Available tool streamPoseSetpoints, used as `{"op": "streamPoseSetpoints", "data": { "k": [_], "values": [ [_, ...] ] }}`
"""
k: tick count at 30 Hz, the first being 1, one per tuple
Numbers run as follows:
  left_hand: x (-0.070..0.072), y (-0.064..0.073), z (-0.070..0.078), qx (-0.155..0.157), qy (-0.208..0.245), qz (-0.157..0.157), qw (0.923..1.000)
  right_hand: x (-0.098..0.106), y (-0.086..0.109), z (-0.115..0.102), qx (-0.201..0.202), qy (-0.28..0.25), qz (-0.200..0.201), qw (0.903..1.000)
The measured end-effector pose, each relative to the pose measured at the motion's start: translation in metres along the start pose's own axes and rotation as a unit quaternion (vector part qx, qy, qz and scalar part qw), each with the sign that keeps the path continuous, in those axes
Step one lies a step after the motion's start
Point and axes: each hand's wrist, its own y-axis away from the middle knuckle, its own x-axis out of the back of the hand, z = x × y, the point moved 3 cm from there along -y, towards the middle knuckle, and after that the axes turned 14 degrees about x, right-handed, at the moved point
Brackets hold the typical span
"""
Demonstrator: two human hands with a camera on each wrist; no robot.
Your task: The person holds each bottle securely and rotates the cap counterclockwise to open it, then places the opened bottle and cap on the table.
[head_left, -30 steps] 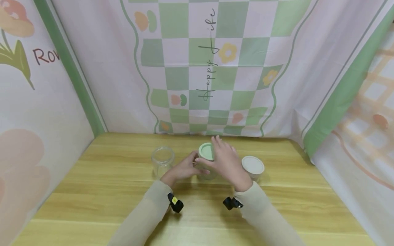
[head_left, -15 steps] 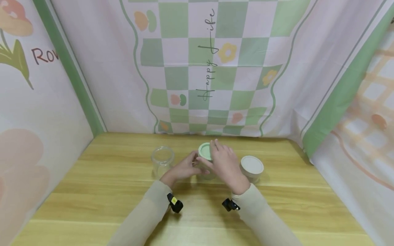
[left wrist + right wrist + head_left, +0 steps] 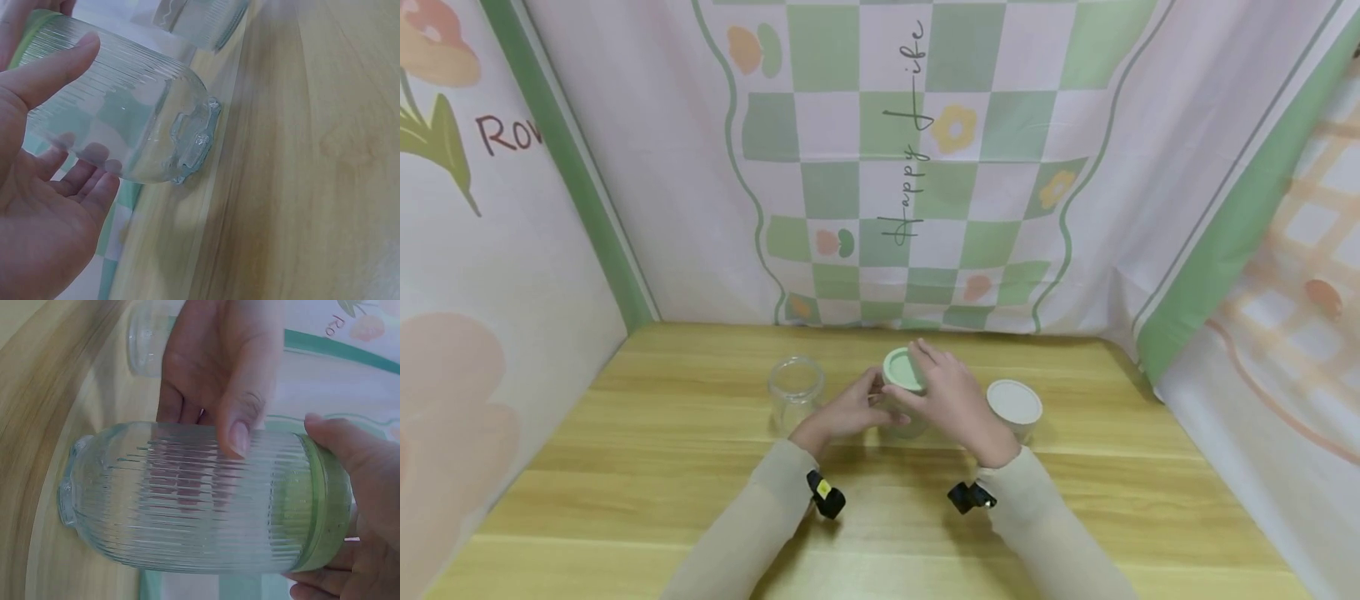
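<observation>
1. Right hand (image 3: 951,396) had shifted slightly rightward, gripping one green lid (image 3: 901,368).
2. Left hand (image 3: 846,412) held the ribbed jar (image 3: 187,550) beneath, upright mid-tabletop (image 3: 880,533).
3. Three jars stood: ribbed between one open jar (image 3: 796,390) and one white-lidded jar (image 3: 1015,402), both partly hidden by hands.

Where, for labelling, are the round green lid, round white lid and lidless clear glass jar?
Round green lid (image 3: 900,370), head view, top face.
Round white lid (image 3: 1014,402), head view, top face.
Lidless clear glass jar (image 3: 792,407), head view, front wall.

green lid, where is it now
In the head view, the green lid, gripped by the right hand, is in the lower half, just right of centre, on the ribbed glass jar that the left hand holds.
</observation>
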Motion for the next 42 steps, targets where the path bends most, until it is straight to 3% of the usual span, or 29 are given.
{"op": "streamPoseSetpoints", "data": {
  "k": [9,16,28,33,37,42],
  "values": [
    [0.001,0.0,-0.001,-0.007,-0.012,-0.001,0.9999,0.0,-0.001,0.015,0.001,-0.125,-0.019,0.992],
    [0.001,-0.001,-0.001,-0.013,-0.019,0.003,0.9997,0.0,-0.003,0.032,0.004,-0.257,-0.044,0.9654],
    [-0.001,-0.001,0.0,-0.015,-0.024,-0.001,0.9996,-0.004,-0.008,0.049,0.056,-0.326,-0.09,0.9396],
    [-0.001,-0.001,0.0,-0.009,-0.028,0.001,0.9996,-0.005,-0.009,0.05,0.068,-0.325,-0.101,0.938],
    [0.0,-0.001,0.0,-0.012,-0.03,0.003,0.9995,-0.004,-0.01,0.049,0.05,-0.321,-0.102,0.9402],
    [0.0,-0.001,0.0,-0.012,-0.035,0.008,0.9993,0.0,-0.009,0.043,0.005,-0.286,-0.084,0.9545]
  ]
}}
